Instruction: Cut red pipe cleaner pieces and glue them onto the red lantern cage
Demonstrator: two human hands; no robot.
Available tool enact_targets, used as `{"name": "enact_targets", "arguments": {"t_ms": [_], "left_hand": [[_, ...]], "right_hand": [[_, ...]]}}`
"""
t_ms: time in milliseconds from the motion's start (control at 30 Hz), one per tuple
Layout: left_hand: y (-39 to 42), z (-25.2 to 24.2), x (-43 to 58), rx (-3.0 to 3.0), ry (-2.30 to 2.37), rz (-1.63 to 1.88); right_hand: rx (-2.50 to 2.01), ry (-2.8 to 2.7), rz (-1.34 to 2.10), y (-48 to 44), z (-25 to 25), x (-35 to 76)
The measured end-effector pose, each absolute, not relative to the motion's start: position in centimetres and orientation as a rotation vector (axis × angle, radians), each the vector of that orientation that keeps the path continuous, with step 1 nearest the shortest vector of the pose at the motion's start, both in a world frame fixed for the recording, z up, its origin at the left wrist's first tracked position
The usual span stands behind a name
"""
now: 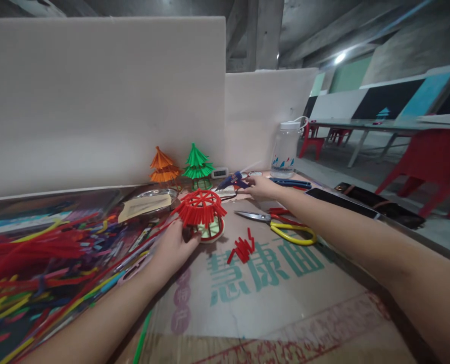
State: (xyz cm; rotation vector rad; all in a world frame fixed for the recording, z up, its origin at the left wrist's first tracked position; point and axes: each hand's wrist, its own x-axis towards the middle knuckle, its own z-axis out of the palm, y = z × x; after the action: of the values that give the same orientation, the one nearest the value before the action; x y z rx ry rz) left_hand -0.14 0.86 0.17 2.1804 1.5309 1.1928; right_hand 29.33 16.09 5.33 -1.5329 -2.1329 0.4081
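My left hand point(178, 246) is closed on the base of a red pipe-cleaner model point(201, 205), which has a round, spoked top with short red strips hanging around it. At the back of the table my right hand point(258, 187) has its fingers closed around the handle of a blue glue gun point(234, 179). Several short red pieces point(242, 247) lie loose on the cardboard. Between them and my right forearm rest scissors with yellow handles point(293, 233). Behind the red model stand an orange tree model point(164, 166) and a green tree model point(198, 167).
Many coloured pipe cleaners point(31, 263) cover the left side. A metal plate point(160, 196) with a paper piece sits behind them. At the back right are a clear bottle point(284, 149), blue-handled pliers point(290, 183) and a black phone point(342, 202). Printed cardboard point(278, 313) covers the front.
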Motion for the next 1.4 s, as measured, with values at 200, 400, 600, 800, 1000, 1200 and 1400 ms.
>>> {"name": "enact_targets", "arguments": {"t_ms": [200,400,600,800,1000,1200,1400], "left_hand": [[0.8,0.2,-0.1,2.17,1.543,1.188],[0.9,-0.1,-0.2,2.192,1.48,1.216],[0.7,0.0,-0.2,2.225,1.465,1.226],[0.9,-0.2,-0.2,2.107,1.507,1.348],[1.6,-1.0,-0.2,1.815,1.273,1.451],[1.3,0.1,0.0,2.094,1.296,1.338],[0.9,0.3,-0.1,2.386,1.377,1.216]], "right_hand": [[-1.455,-2.189,0.256,11.3,6.0,30.4],[-0.956,-2.69,0.441,5.2,6.6,29.9],[-0.851,-2.7,0.402,5.2,4.2,29.6],[-1.056,-2.265,0.56,3.8,4.7,28.7],[-0.838,-1.843,1.038,1.3,6.6,25.5],[-0.825,-1.678,1.207,0.3,5.1,23.5],[-0.835,-1.621,1.304,-0.8,4.1,23.4]]}}
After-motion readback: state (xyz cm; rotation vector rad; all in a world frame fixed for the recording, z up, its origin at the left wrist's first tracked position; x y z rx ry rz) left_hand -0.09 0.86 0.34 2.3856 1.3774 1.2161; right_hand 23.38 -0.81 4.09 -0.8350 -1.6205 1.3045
